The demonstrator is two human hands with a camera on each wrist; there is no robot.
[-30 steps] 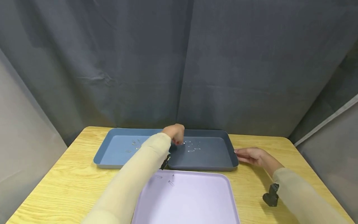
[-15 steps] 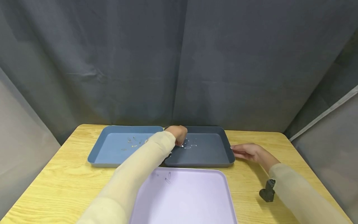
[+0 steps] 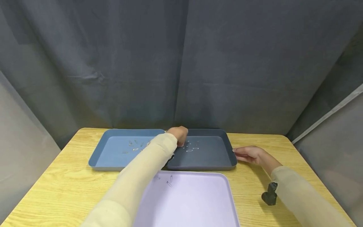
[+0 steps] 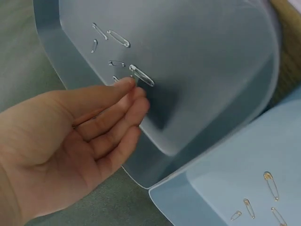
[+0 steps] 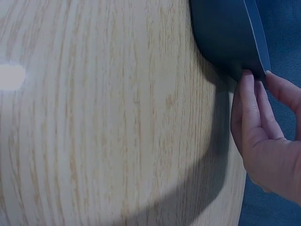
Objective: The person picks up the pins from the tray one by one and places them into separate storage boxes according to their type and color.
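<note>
My left hand (image 4: pixel 80 141) reached into the dark tray (image 3: pixel 211 157), fingers nearly straight & together, tips touching a safety pin (image 4: pixel 141 75) w/o pinching. Right hand (image 3: pixel 249 154), fingers straight, touched the tray's right rim on the worktop (image 3: pixel 56 189).

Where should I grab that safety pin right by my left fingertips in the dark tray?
Pinch the safety pin across its thin middle, coming straight down from above with the left hand. It lies flat on the floor of the dark tray, so only a fingertip pinch on both long sides would likely lift it.
</note>
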